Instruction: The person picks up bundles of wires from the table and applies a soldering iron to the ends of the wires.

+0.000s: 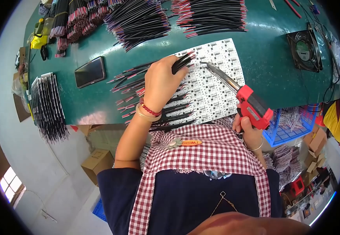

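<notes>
Apparently midway: in the head view, wires line the left side of a white circuit sheet point(221, 88) under a soldering iron point(253, 106).
The left hand point(162, 78) pinches a bundle of black, red-tipped wires point(184, 62) over the sheet's upper left on the green counter point(266, 74); the right hand point(250, 131) is wrapped round the iron, its tip near those wire ends, contact unclear. More groups lie below along that side, though whether any are joined cannot be told; the columns to the right carry none. Loose wire piles point(211, 17) remain at the far edge, while the striped stack point(48, 103) at far left looks like finished pieces. An orange apron patch point(192, 143) seems to begin "TW"; the fan's label point(303, 51) is too small to read.
</notes>
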`<state>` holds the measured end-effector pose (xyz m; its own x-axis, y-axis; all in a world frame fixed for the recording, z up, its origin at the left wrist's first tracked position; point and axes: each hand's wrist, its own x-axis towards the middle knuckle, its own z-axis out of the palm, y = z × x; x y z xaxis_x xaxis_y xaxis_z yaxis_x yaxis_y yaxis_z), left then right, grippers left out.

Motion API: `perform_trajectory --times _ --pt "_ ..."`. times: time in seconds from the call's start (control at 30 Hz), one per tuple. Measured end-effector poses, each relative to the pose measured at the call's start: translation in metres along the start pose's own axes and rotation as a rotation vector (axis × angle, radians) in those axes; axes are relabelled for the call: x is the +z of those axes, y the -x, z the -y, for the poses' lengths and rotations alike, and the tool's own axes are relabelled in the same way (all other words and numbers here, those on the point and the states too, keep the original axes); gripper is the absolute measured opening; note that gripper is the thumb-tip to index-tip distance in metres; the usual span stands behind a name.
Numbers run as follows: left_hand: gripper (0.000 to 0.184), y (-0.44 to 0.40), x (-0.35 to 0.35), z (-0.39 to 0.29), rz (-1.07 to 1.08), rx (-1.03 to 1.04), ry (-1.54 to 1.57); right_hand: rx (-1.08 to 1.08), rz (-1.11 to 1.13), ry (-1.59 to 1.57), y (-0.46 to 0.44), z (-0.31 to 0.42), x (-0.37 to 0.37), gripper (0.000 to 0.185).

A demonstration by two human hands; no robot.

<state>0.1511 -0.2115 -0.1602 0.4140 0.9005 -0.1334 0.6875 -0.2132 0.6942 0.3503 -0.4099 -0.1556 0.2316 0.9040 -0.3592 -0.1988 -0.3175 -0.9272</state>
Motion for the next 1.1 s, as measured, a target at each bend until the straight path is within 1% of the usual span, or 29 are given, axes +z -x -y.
perform_trajectory --times 0.03,0.07,0.2,0.3,0.33,0.37,0.47,0.57,0.63,0.7,0.73,0.77,0.83,0.9,0.97,1.1 --pt "0.022 -0.001 0.0 -0.001 -0.056 0.057 -0.106 0.035 -0.004 0.032 0.0 -0.001 0.002 0.048" --pt "0.022 -0.002 0.0 -0.002 -0.056 0.055 -0.106 0.004 0.001 0.031 -0.003 0.001 0.006 0.045" --pt "0.019 -0.008 -0.001 -0.003 -0.041 0.034 -0.18 0.014 -0.04 -0.013 -0.007 -0.002 0.013 0.039" --pt "0.02 -0.01 -0.002 -0.003 -0.014 0.037 -0.202 0.053 -0.062 0.07 -0.01 0.002 0.015 0.034" --pt "0.02 -0.011 -0.003 -0.003 0.002 0.026 -0.199 0.088 -0.089 0.026 -0.01 0.001 0.014 0.02" --pt "0.02 -0.011 -0.002 -0.003 0.002 0.026 -0.197 0.123 -0.115 -0.018 -0.011 0.001 0.014 0.01" --pt "0.02 -0.01 -0.002 -0.001 -0.021 0.041 -0.157 0.097 -0.122 -0.045 -0.011 0.004 0.017 0.011" --pt "0.021 -0.009 -0.004 -0.004 -0.021 0.058 -0.182 0.076 -0.13 -0.063 -0.011 0.006 0.019 0.011" --pt "0.021 -0.012 -0.003 -0.004 -0.008 0.096 -0.262 0.084 -0.124 -0.058 -0.012 0.006 0.019 0.011" --pt "0.021 -0.016 -0.004 -0.003 0.027 0.071 -0.28 0.09 -0.122 -0.053 -0.013 0.005 0.017 0.011" --pt "0.021 -0.017 -0.005 -0.003 0.063 0.045 -0.297 0.081 -0.099 0.014 -0.013 0.002 0.016 0.017" --pt "0.021 -0.017 -0.004 -0.003 0.063 0.046 -0.297 0.072 -0.077 0.081 -0.012 0.001 0.016 0.029" --pt "0.022 -0.017 -0.003 -0.002 0.022 0.064 -0.238 0.066 -0.074 0.077 -0.012 -0.001 0.015 0.028" --pt "0.021 -0.017 -0.003 -0.003 0.032 0.055 -0.266 0.059 -0.07 0.074 -0.012 -0.001 0.016 0.027" --pt "0.021 -0.017 -0.003 -0.003 0.04 0.045 -0.294 0.043 -0.083 0.105 -0.013 0.0 0.018 0.018" --pt "0.02 -0.016 -0.001 -0.002 0.02 0.035 -0.281 0.022 -0.098 0.13 -0.013 -0.012 0.013 0.012"
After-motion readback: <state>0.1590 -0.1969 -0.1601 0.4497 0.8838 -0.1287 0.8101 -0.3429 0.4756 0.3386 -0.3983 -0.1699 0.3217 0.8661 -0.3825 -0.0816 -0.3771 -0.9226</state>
